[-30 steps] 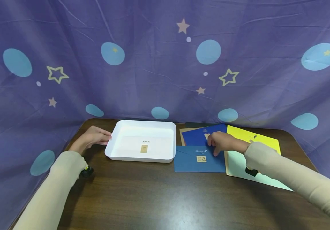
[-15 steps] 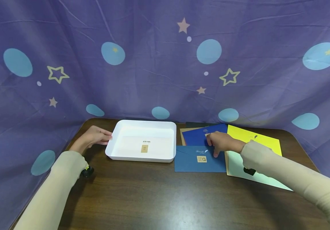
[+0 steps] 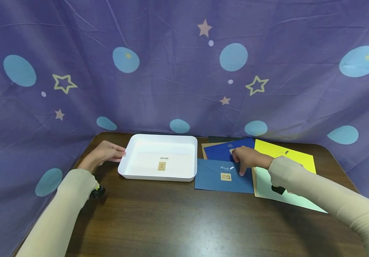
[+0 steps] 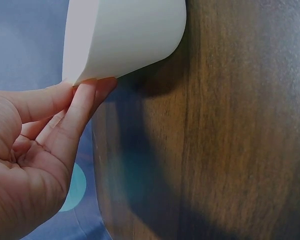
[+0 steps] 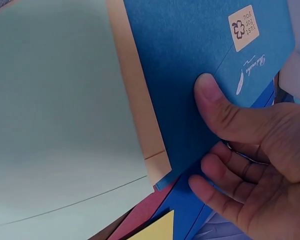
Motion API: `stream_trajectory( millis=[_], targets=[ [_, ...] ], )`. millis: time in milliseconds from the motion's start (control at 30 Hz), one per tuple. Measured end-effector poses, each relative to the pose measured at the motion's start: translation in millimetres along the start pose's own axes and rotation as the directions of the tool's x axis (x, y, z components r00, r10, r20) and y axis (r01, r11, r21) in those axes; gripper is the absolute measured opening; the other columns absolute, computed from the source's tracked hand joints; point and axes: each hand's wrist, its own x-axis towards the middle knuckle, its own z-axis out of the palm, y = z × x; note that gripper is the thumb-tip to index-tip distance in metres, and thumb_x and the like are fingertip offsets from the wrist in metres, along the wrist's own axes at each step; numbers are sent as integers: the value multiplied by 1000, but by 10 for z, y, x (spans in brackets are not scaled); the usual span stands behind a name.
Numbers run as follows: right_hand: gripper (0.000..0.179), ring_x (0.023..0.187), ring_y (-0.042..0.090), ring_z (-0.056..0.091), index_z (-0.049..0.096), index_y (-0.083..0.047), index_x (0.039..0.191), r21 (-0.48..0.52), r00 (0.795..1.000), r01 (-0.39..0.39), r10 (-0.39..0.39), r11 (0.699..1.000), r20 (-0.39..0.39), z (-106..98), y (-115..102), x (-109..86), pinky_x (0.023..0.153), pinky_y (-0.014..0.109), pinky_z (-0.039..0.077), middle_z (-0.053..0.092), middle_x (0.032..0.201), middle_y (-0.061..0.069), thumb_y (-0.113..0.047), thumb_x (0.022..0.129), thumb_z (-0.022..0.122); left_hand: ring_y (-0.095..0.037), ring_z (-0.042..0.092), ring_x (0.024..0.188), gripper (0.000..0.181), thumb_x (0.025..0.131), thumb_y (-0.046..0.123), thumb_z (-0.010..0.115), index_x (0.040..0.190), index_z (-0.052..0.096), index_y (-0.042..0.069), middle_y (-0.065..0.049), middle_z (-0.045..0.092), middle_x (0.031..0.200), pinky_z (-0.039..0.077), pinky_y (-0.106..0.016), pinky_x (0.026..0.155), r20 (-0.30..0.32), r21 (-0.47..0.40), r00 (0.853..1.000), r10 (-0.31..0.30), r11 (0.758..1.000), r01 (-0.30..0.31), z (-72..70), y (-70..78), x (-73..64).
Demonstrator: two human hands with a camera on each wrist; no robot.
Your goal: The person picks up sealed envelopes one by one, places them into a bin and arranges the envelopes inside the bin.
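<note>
My left hand [image 3: 109, 151] pinches the left rim of a white tray [image 3: 158, 177]; in the left wrist view thumb and fingers meet at its corner edge. A white envelope [image 3: 146, 162] with a tan label lies in the tray. My right hand [image 3: 248, 157] grips a teal-blue envelope [image 3: 210, 178] by its far edge. In the right wrist view the thumb [image 5: 210, 90] lies on its face, and the other fingers are curled at and below the edge. Its tan label reads "just for you". Beneath and behind it is a darker blue envelope [image 3: 218, 151].
Right of the teal-blue envelope lie a yellow envelope [image 3: 300, 157] and a pale green one [image 3: 268, 182], overlapping. A tan envelope [image 3: 205, 147] and a dark one [image 3: 218, 139] peek out at the back. The brown table [image 3: 171, 221] meets a purple patterned curtain [image 3: 178, 71].
The teal-blue envelope has tilted slightly, its left far corner shifting up toward the back. My right hand stays almost in place; the left hand and tray have not moved.
</note>
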Motion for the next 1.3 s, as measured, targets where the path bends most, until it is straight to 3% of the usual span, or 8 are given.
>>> stream_trajectory(
  millis=[433,667,900,1067,1300],
  targets=[
    [39,71,19,50,59,-3,77,69,999,17,-20,997,43,-28,65,-5,60,24,39,44,72,1,-4,65,95,-7,70,76,46,96,3,68,134,55,-18,-2,72,92,66,-27,76,8,-12,1000,-2,1000,2,15,-10,-3],
    [30,81,22,50,61,2,83,305,994,9,-41,952,98,-53,170,-4,67,25,44,50,80,8,12,68,85,-7,70,78,46,96,4,68,134,54,-18,-9,73,101,66,-27,78,3,4,1000,3,1000,-3,21,-5,-7],
    [24,68,10,54,71,4,91,241,984,149,-168,959,63,-146,268,-40,61,20,50,70,79,11,11,72,84,-6,70,78,47,96,4,69,135,54,-18,-11,72,105,66,-28,79,2,-2,1000,-2,1000,2,8,-18,1],
    [19,68,11,54,72,6,90,320,980,144,-180,937,85,-192,319,-51,61,20,50,71,81,13,16,75,77,-7,70,79,47,96,5,69,135,55,-17,-8,73,102,66,-27,77,4,-5,1000,-6,1000,6,-1,-15,20],
    [20,67,12,53,73,4,91,352,987,67,-114,933,114,-260,341,-76,56,22,46,68,81,7,18,78,72,-7,70,78,47,96,5,69,135,55,-17,-8,73,102,65,-26,77,-3,2,1000,-13,1000,13,0,-19,33]
  ],
)
